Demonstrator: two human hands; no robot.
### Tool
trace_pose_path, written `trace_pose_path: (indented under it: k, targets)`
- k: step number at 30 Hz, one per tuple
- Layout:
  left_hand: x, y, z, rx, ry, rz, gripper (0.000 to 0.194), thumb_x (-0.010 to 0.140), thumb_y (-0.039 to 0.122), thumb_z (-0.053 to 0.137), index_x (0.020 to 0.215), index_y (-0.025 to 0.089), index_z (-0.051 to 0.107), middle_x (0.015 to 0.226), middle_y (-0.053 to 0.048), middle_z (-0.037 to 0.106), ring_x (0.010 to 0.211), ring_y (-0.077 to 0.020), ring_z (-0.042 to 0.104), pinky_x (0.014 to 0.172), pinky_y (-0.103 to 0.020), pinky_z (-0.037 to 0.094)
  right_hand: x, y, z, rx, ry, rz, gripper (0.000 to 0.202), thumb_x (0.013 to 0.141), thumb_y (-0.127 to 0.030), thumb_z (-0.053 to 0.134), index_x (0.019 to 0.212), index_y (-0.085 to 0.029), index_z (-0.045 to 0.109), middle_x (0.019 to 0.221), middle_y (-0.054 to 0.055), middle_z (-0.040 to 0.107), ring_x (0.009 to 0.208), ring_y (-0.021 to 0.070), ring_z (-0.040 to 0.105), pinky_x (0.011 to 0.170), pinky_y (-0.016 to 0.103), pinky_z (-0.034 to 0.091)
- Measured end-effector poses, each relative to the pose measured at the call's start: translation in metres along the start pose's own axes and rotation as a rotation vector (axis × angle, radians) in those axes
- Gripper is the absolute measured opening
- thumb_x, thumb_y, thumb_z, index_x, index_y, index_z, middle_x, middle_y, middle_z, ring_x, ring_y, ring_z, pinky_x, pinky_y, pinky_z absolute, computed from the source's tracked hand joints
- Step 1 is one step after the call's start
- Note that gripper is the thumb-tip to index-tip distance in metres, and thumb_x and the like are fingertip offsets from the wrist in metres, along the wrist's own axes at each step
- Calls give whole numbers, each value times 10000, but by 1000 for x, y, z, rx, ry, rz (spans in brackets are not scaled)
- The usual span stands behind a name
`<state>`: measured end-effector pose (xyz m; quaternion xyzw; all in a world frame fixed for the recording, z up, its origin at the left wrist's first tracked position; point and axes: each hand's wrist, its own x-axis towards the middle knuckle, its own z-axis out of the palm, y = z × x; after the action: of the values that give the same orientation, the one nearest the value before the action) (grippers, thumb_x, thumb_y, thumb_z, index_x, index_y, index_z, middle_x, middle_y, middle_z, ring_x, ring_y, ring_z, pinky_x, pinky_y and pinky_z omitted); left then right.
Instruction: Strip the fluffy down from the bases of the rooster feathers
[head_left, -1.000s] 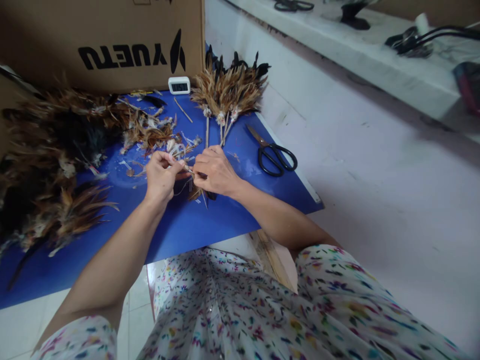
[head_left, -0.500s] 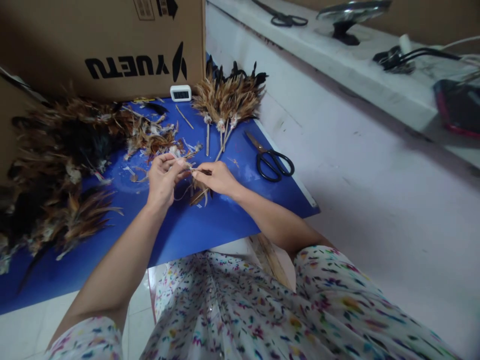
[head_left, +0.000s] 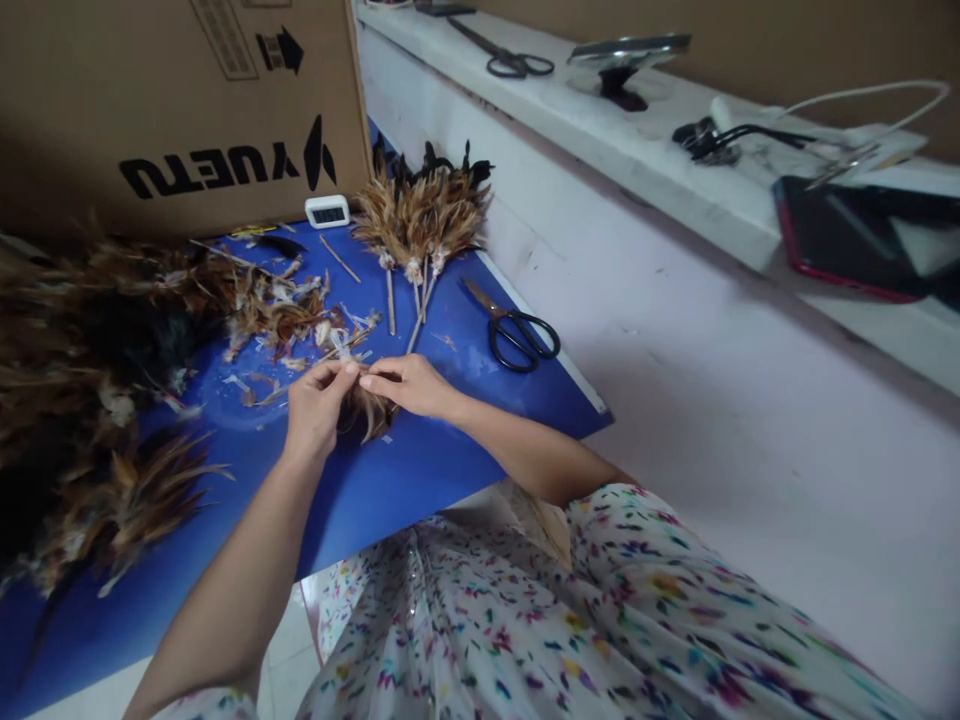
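Close together over the blue table, my left hand (head_left: 315, 405) and my right hand (head_left: 412, 388) pinch a small bunch of brown feathers (head_left: 370, 412) at its bound end. The feather tips hang down toward me, below my fingertips. My fingers partly cover the bound end, so its details are hidden. Just beyond my hands lie loose feather scraps and pale fluff (head_left: 289, 310). Several feather bundles on sticks (head_left: 424, 215) rest behind my right hand, one stick reaching almost to it. Black-handled scissors (head_left: 517, 340) lie open to the right.
A large feather pile (head_left: 112, 340) covers the table's left side. A cardboard box (head_left: 225, 100) stands at the back, with a small digital clock (head_left: 328, 211) before it. On the white ledge (head_left: 600, 130) at right are more scissors (head_left: 517, 64), cables and a phone (head_left: 847, 240).
The view has shifted, so the table things appear further left and lower. My hands have come closer together and still pinch the feather bunch.
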<state>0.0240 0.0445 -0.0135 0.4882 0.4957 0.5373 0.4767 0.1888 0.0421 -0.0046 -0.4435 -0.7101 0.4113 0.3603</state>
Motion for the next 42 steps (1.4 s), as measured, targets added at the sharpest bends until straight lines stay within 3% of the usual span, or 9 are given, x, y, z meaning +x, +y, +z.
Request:
trace_pose_path:
  k: [5, 9, 13, 19, 23, 28, 33, 37, 42]
  targets:
    - [4, -1, -6, 77, -5, 85, 187, 756, 361, 745, 765, 178, 709, 759, -26, 734, 679, -134, 663, 665, -232, 522, -16, 0, -50, -338, 240, -72, 175, 917, -221, 565, 983, -160, 714, 966, 56, 705, 848, 139, 628, 827, 269, 464]
    - [5, -7, -12, 188, -83, 97, 231, 818, 405, 688, 832, 174, 699, 770, -32, 743, 723, -156, 693, 712, -252, 522, -48, 19, -102, -858, 424, 173, 254, 905, -168, 560, 1119, -110, 685, 1126, 180, 666, 1043, 272, 612, 965, 410, 454]
    - [4, -13, -16, 304, -111, 96, 273, 833, 439, 669, 890, 173, 700, 786, -27, 741, 737, -166, 695, 732, -269, 518, -75, 37, -134, -1034, 320, 460, 364, 889, -212, 608, 1234, -97, 624, 1170, 202, 647, 1062, 310, 609, 922, 400, 475]
    - [4, -12, -17, 342, -155, 61, 315, 829, 474, 658, 911, 173, 700, 788, -34, 737, 711, -176, 696, 706, -280, 531, -76, 45, -146, -1031, 176, 426, 397, 872, -123, 540, 1269, -118, 565, 1146, 179, 658, 1036, 274, 615, 885, 340, 459]
    - [5, -11, -18, 304, -145, 10, 338, 828, 483, 658, 948, 169, 697, 788, -39, 734, 683, -171, 694, 691, -284, 550, -70, 41, -147, -1008, 191, 442, 416, 795, -151, 582, 1208, -119, 538, 1077, 171, 655, 908, 250, 618, 795, 313, 451]
    - [7, -13, -19, 204, -152, -28, 357, 815, 496, 674, 949, 165, 684, 793, -43, 720, 649, -170, 684, 663, -303, 570, -77, 43, -148, -650, 409, 484, 460, 714, -190, 600, 1157, -179, 476, 827, 26, 597, 672, 164, 547, 644, 278, 428]
    - [3, -7, -15, 191, -143, 3, 327, 820, 477, 665, 916, 165, 687, 786, -38, 713, 630, -160, 678, 646, -289, 569, -101, 32, -134, 161, 644, 532, 501, 596, -247, 671, 1052, -214, 467, 715, -60, 500, 562, 96, 475, 495, 214, 380]
    - [0, -1, -12, 151, -149, -7, 329, 817, 478, 661, 912, 165, 688, 784, -40, 709, 627, -164, 678, 619, -285, 565, -123, 9, -110, 684, 435, 378, 595, 605, -223, 767, 1127, -202, 483, 717, -51, 537, 482, 48, 391, 390, 172, 255]
    - [-4, 7, -11, 152, -158, 27, 335, 837, 481, 649, 919, 158, 686, 791, -47, 713, 640, -166, 685, 615, -284, 569, -132, 2, -76, 941, 50, 327, 598, 711, -269, 790, 1210, -224, 464, 688, -72, 528, 409, 44, 405, 369, 187, 295]
